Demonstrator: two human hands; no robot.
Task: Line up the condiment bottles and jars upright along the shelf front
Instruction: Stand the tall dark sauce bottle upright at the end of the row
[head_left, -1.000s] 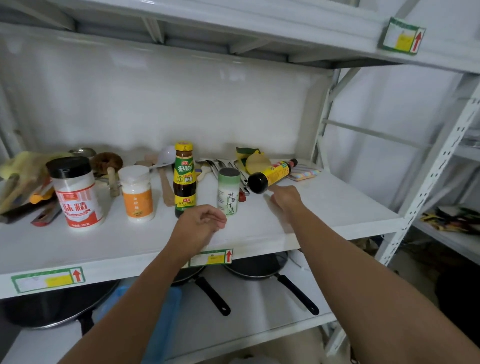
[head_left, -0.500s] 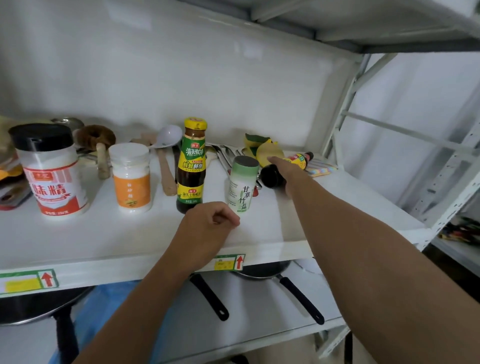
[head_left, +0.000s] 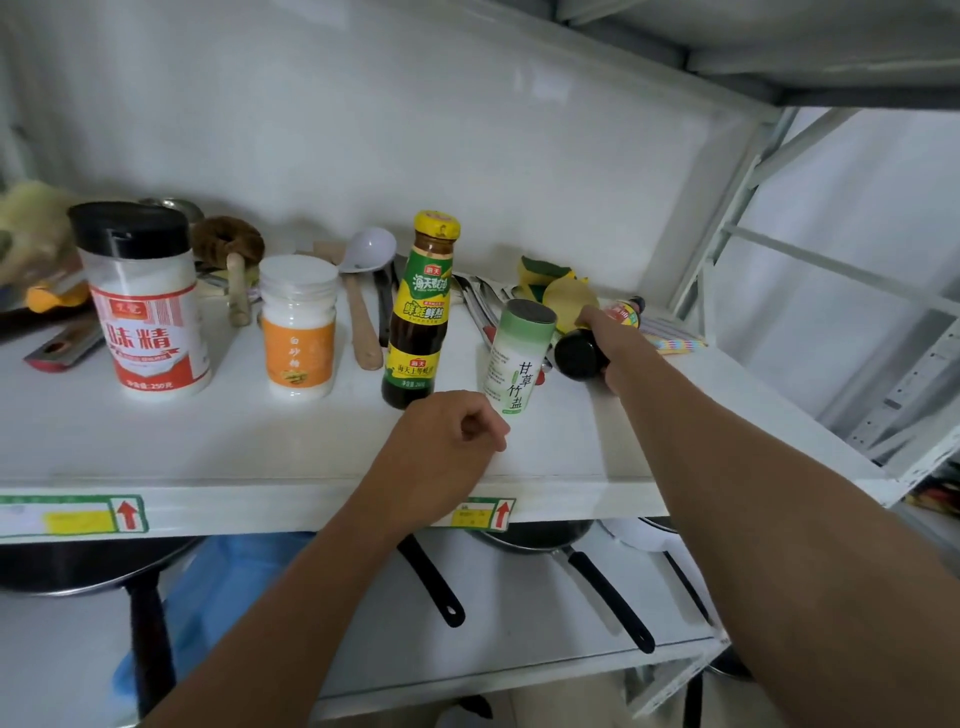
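Gripping the tipped dark bottle (head_left: 582, 353), your right hand (head_left: 608, 332) wraps it; your left hand (head_left: 447, 441), a loose empty fist, rests on the shelf (head_left: 208, 447).

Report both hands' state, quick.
Left hand: closed in a loose fist, holding nothing, by the shelf front.
Right hand: closed on the lying dark bottle.

Wooden spatula (head_left: 362, 332), white ladle (head_left: 368, 250), pans (head_left: 540, 535) below.
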